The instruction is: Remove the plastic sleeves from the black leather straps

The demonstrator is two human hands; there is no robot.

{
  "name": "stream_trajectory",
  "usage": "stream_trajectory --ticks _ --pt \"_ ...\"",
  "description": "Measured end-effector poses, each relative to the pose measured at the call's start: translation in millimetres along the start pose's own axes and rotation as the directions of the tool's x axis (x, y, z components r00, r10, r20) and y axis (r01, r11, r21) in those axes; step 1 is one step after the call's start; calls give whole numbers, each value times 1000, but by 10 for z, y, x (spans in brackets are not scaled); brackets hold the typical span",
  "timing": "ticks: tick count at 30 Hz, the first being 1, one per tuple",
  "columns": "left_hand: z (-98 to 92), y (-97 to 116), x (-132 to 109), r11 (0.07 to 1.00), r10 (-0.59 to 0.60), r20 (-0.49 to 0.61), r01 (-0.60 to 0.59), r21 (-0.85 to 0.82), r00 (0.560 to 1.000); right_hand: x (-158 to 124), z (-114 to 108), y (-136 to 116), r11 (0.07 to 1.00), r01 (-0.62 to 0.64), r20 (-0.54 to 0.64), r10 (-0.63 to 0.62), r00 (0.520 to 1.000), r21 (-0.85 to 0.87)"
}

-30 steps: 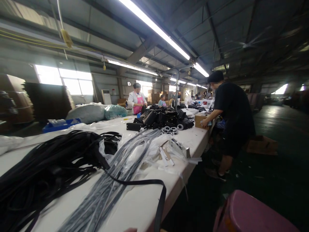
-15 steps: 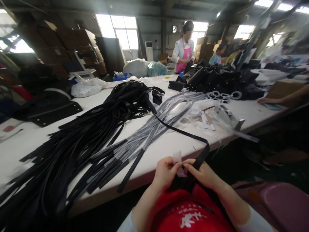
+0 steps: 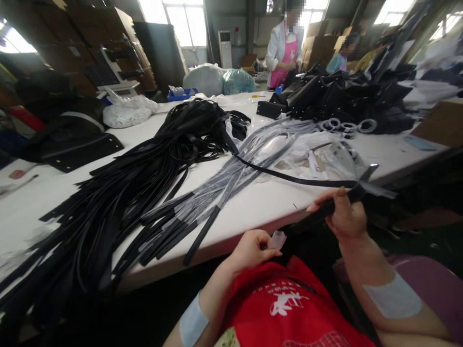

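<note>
My left hand (image 3: 256,246) is closed, thumb against fingers, on a small translucent plastic piece (image 3: 278,239) just off the table edge. Farther right, my right hand (image 3: 345,212) grips a black strap (image 3: 289,179) between thumb and fingers, raised over the table's front edge. That strap runs back across the table toward a large heap of black straps (image 3: 144,178). Beside the heap lies a bundle of straps in clear plastic sleeves (image 3: 213,193), with bare black ends pointing toward me.
Black bags (image 3: 333,96) are piled at the back right of the white table (image 3: 253,217), near white rings (image 3: 367,126) and loose plastic scraps. A co-worker in a pink apron (image 3: 288,55) stands behind. A purple stool (image 3: 419,274) is at my right.
My hands have come apart. The right one has moved right and up with the strap, while the left keeps the plastic piece near my lap. A hand at the far right has left view.
</note>
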State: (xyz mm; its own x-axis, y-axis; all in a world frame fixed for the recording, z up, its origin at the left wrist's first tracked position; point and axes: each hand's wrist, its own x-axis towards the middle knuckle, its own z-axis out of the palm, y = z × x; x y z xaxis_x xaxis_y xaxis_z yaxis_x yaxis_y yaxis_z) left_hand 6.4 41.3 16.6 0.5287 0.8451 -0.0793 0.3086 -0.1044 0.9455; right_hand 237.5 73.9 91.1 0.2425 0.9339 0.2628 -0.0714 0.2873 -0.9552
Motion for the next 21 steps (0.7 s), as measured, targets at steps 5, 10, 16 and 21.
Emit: stream_trajectory --ticks 5,10,16,21 --pt "-40 163 -15 999 39 67 -37 -26 997 -82 33 215 997 -77 188 74 979 9" --pt "-64 169 -19 997 62 155 -54 -52 986 -101 -7 314 997 -76 221 79 972 -23" --pt "-61 114 0 994 -1 173 20 -108 985 -95 49 276 984 -174 224 164 961 25" --pt "32 147 24 992 -63 2 63 -112 998 -182 160 214 932 -358 404 308 861 52"
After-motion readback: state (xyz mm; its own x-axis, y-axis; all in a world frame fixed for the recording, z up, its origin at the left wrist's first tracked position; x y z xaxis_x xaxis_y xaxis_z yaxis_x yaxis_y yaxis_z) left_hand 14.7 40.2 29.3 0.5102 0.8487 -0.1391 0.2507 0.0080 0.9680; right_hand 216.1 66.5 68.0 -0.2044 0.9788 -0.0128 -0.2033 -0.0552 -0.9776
